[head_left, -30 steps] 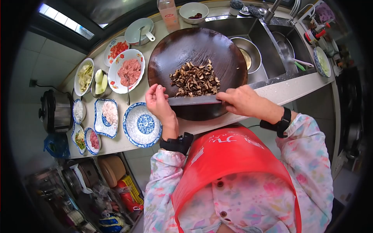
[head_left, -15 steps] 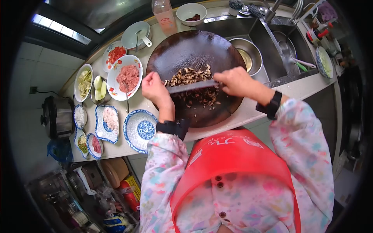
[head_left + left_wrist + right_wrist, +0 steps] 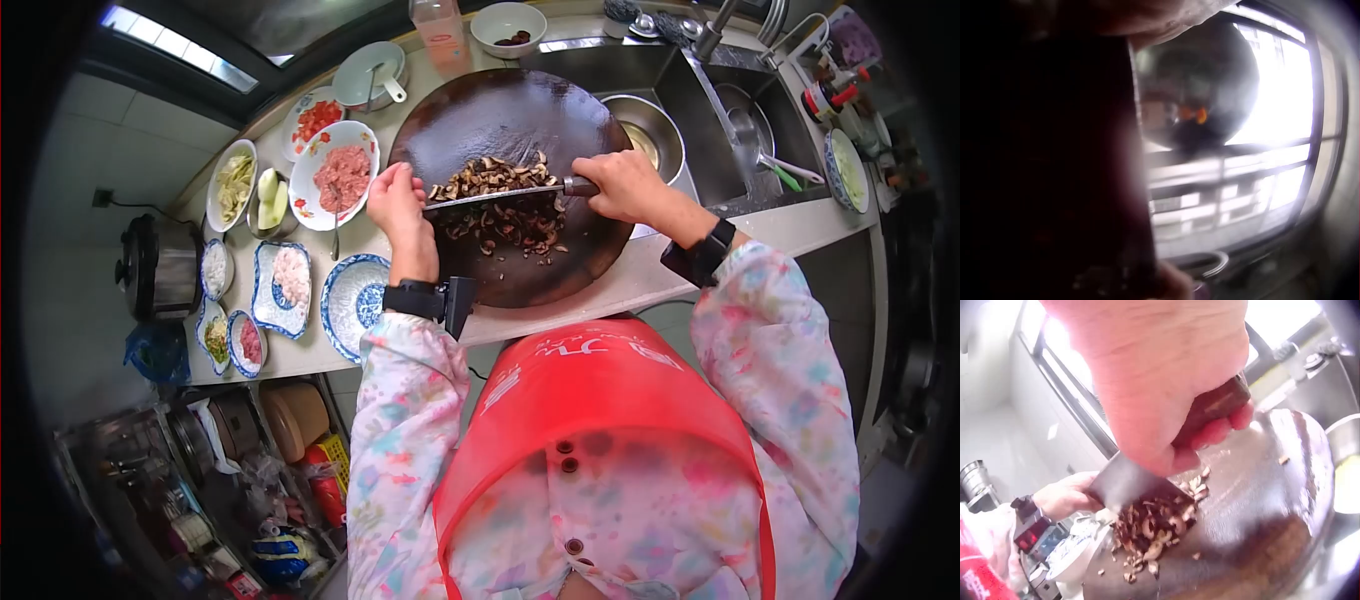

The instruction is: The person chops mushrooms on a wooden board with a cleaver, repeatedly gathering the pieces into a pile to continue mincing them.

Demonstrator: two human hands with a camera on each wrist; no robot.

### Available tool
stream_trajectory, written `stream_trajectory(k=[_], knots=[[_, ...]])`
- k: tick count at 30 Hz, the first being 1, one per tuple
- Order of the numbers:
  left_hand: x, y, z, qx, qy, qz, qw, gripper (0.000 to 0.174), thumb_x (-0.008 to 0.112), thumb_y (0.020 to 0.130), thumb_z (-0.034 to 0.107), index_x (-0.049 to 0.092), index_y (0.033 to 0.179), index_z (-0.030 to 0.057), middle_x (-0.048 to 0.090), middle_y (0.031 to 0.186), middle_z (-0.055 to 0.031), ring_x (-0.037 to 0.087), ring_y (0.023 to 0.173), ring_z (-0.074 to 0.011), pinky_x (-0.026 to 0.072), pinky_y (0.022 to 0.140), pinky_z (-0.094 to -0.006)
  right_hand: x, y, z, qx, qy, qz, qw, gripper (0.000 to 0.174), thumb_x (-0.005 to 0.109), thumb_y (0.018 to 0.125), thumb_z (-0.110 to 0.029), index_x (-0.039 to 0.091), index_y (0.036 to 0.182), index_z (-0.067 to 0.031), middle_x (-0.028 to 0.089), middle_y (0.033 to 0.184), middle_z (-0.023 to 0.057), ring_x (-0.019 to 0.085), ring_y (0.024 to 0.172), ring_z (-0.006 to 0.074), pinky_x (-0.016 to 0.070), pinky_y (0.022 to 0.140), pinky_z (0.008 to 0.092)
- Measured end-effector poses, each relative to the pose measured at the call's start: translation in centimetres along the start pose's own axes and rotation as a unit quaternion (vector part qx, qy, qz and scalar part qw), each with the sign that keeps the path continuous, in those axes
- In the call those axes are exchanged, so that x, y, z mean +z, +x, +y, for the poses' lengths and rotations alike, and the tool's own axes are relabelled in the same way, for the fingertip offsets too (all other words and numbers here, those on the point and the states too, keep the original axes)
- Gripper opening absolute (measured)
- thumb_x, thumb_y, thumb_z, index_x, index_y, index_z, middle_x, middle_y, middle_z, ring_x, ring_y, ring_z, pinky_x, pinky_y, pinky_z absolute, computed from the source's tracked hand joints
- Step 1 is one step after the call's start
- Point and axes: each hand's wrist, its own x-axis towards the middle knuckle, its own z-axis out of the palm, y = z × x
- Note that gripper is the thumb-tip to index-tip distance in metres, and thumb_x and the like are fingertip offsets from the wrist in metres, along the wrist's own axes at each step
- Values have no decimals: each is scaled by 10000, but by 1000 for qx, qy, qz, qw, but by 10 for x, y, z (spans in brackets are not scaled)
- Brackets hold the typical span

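Observation:
My right hand (image 3: 622, 185) grips the dark handle of a cleaver (image 3: 500, 196). At the blade's other end my left hand (image 3: 398, 205) pinches the tip with curled fingers, as the right wrist view also shows. The blade stands edge down across a heap of chopped brown mushrooms (image 3: 515, 228), with pieces on both sides of it. Under them lies a big round dark wooden chopping board (image 3: 480, 110), wet and shiny on its far part. In the right wrist view the blade (image 3: 1124, 478) leans over the mushroom pieces.
Left of the board stand a bowl of minced meat (image 3: 365, 150) with a spoon, a plate of chopped red pieces (image 3: 295, 150), and several small dishes of cut food. A blue-patterned plate (image 3: 340, 318) sits near the front edge. The sink (image 3: 690, 130) lies to the right.
Both hands have moved the cleaver away from the body, from the heap's near edge to across its middle. The mushrooms now spread to the near side of the blade.

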Motion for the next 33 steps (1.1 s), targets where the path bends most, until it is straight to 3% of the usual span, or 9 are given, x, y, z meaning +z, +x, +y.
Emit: stream_trajectory(k=[3, 5, 9, 11, 14, 16, 25, 31, 33], knots=[[-26, -29, 26, 60, -58, 60, 995, 152, 597, 869, 50, 611, 1001, -23, 610, 797, -55, 559, 655, -104, 484, 603, -224, -9, -16, -12, 18, 31, 58, 998, 169, 605, 696, -145, 568, 853, -97, 646, 763, 128, 636, 758, 349, 492, 651, 459], [-58, -69, 24, 121, 154, 72, 978, 152, 597, 874, 62, 619, 999, -22, 605, 803, -32, 552, 659, -120, 479, 640, -255, -12, -30, -18, 48, 50, 49, 996, 201, 601, 702, -155, 578, 892, -92, 642, 772, 144, 633, 781, 353, 487, 655, 464], [-83, -134, -40, 82, 397, -71, 911, 186, 668, 823, 119, 616, 966, 13, 608, 771, -35, 566, 695, -147, 468, 639, -276, 10, -53, -8, 180, 256, 77, 947, 257, 602, 697, -99, 586, 950, -56, 586, 678, 107, 599, 587, 262, 451, 521, 384], [-83, -140, -57, 66, 385, -66, 918, 188, 682, 807, 110, 599, 950, 21, 610, 765, -45, 581, 671, -143, 470, 605, -271, 11, -62, -5, 214, 329, 80, 916, 271, 597, 708, -90, 580, 975, -42, 559, 641, 83, 576, 514, 201, 436, 457, 349], [-76, -141, -46, -20, 337, -71, 939, 199, 693, 790, 81, 561, 928, 30, 609, 742, -58, 600, 594, -134, 465, 526, -261, 10, -83, -6, 345, 528, 39, 775, 299, 606, 726, -54, 542, 1017, -31, 501, 611, 19, 450, 370, 102, 333, 314, 259], [-72, -143, -40, -88, 273, -77, 955, 211, 658, 808, 35, 493, 940, 30, 601, 691, -88, 582, 457, -131, 456, 415, -250, 16, -93, -6, 376, 539, 40, 753, 300, 605, 736, -58, 537, 1027, -38, 497, 602, 19, 447, 368, 106, 339, 316, 264], [-56, -152, -28, -216, 134, -45, 966, 213, 596, 832, -12, 409, 924, 29, 584, 696, -103, 620, 501, -185, 522, 429, -271, 39, -97, -46, 438, 659, 12, 611, 295, 586, 785, -60, 467, 1056, -60, 472, 635, 16, 445, 414, 100, 376, 344, 277], [-42, -148, -17, -231, 112, -80, 963, 205, 617, 826, -9, 441, 925, 31, 590, 695, -91, 620, 532, -164, 525, 463, -263, 35, -77, -53, 365, 583, 19, 726, 262, 601, 789, -78, 495, 1028, -60, 514, 641, 27, 475, 418, 91, 368, 346, 287], [-26, -133, -16, -149, 65, -121, 979, 204, 647, 845, 49, 462, 929, 36, 600, 704, -71, 609, 538, -145, 510, 474, -244, 33, -70, -49, 301, 406, 46, 862, 281, 595, 764, -87, 511, 1031, -53, 574, 667, 83, 552, 455, 196, 420, 416, 340]])
